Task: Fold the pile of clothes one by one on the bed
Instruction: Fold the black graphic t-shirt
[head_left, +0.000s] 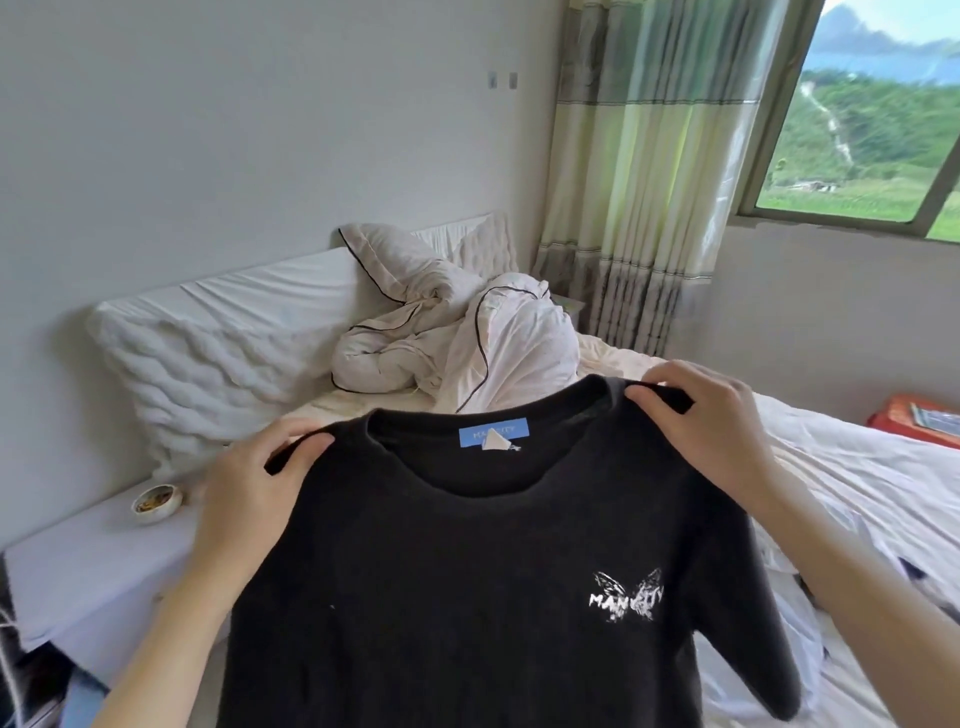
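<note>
Holding the black shirt (467, 597) up by its shoulders, our left hand (249, 488) and right hand (711, 415) pinch it level, hanging straight down above the bed (857, 467).

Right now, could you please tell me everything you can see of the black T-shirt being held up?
The black T-shirt is short-sleeved, with a round ribbed neck, in what looks like soft knit cotton. Inside the collar sits a blue label with a small white tag over it. A white butterfly print with lettering marks the chest. It hangs spread out, front towards the camera, above the bed. The left hand pinches one shoulder, the right hand the other.
</note>
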